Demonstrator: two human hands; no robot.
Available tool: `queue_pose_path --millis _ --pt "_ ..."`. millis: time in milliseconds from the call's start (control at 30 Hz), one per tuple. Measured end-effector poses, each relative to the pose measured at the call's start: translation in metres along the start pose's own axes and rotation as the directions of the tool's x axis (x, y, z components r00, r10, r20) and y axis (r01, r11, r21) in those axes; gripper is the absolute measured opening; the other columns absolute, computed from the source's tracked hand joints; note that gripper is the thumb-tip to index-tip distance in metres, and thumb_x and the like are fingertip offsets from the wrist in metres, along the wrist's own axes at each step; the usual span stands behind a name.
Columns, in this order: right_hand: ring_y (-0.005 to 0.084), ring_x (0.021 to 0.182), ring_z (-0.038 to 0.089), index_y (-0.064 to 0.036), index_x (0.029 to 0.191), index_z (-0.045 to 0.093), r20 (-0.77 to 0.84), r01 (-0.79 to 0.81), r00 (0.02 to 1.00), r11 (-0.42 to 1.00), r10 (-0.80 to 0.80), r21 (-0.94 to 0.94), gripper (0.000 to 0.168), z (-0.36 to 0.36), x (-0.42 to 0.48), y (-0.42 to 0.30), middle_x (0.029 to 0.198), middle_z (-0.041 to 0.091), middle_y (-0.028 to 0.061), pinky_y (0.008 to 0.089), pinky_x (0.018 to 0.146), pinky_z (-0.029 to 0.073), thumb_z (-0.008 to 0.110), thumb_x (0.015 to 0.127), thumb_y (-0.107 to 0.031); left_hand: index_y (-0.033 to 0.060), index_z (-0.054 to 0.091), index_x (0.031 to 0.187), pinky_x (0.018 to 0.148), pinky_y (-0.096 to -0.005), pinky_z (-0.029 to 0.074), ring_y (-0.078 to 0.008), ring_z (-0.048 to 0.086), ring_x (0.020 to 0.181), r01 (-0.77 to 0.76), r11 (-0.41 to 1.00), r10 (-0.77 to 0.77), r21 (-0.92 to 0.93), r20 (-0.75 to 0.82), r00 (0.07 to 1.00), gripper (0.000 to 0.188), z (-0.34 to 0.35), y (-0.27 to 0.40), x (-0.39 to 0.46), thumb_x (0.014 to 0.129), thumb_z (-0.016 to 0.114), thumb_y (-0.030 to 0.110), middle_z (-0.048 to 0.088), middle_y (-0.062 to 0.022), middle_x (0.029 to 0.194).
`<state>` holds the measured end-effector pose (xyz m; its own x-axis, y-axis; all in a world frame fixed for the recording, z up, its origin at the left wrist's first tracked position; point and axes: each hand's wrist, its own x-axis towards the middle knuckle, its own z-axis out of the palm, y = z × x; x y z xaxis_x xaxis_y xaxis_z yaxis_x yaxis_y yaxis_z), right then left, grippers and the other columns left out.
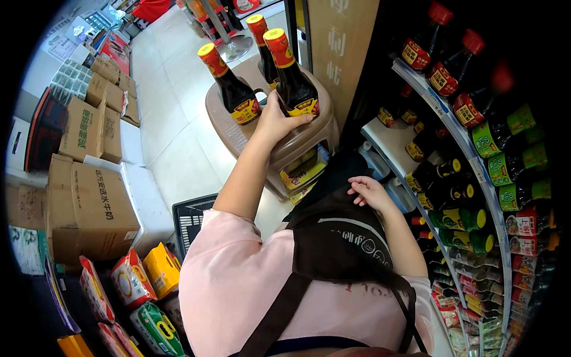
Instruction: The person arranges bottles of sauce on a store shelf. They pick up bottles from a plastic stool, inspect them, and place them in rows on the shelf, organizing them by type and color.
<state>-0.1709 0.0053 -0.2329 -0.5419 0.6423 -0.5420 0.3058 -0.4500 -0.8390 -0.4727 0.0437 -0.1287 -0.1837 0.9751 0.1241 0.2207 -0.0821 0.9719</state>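
My left hand [279, 119] is wrapped around the lower part of a dark soy sauce bottle [294, 82] with a yellow cap and a red neck wrap. Its thumb lies across the front, by the yellow label. Two matching bottles stand upright on the brown plastic stool [232, 136]: a left bottle [238, 96] beside my fingers and a rear bottle [266, 56], partly hidden. Whether the held bottle's base touches the seat I cannot tell. My right hand [370, 193] hangs in front of my dark apron [339, 250], fingers loosely bent and holding nothing.
Curved shelves [468, 147] of bottled sauces run close along my right. At left are cardboard boxes [91, 209], a white foam box [149, 201] and bagged goods [131, 276]. A black basket [194, 207] sits on the tiled floor [183, 147]. Yellow packages [305, 172] are under the stool.
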Motion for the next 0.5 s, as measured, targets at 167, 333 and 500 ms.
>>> queue_pose_path --millis 167,333,500 --pt "0.0068 0.061 0.055 -0.005 0.117 0.05 0.008 0.014 1.0 1.0 -0.014 0.025 0.034 0.001 -0.001 -0.004 0.09 0.062 0.0039 0.0177 0.052 0.044 0.053 0.09 -0.026 -0.0082 0.025 0.125 0.099 -0.0335 0.036 -0.024 0.046 0.114 -0.034 0.995 0.035 -0.097 0.011 0.999 0.092 -0.002 -0.006 -0.003 0.058 0.084 0.012 0.045 -0.0199 0.121" --pt "0.0067 0.06 0.055 -0.005 0.117 0.05 0.003 0.02 1.0 1.0 -0.02 0.013 0.034 0.003 -0.003 -0.005 0.09 0.062 0.0041 0.0179 0.052 0.043 0.053 0.09 -0.026 -0.0096 0.019 0.13 0.103 -0.0344 0.032 -0.0268 0.041 0.121 0.001 0.999 0.001 -0.054 0.033 0.999 0.1 -0.005 -0.01 -0.006 0.058 0.084 0.012 0.039 -0.0233 0.127" --pt "0.0065 0.059 0.054 -0.004 0.117 0.051 -0.014 0.033 0.999 0.999 -0.032 0.027 0.035 0.003 -0.008 -0.005 0.089 0.062 0.0047 0.0178 0.051 0.043 0.053 0.09 -0.026 -0.0078 0.024 0.128 0.103 -0.0347 0.033 -0.028 0.043 0.12 -0.053 0.981 0.064 0.187 -0.052 0.997 0.093 -0.004 0.003 -0.023 0.06 0.083 0.016 0.042 -0.0217 0.126"
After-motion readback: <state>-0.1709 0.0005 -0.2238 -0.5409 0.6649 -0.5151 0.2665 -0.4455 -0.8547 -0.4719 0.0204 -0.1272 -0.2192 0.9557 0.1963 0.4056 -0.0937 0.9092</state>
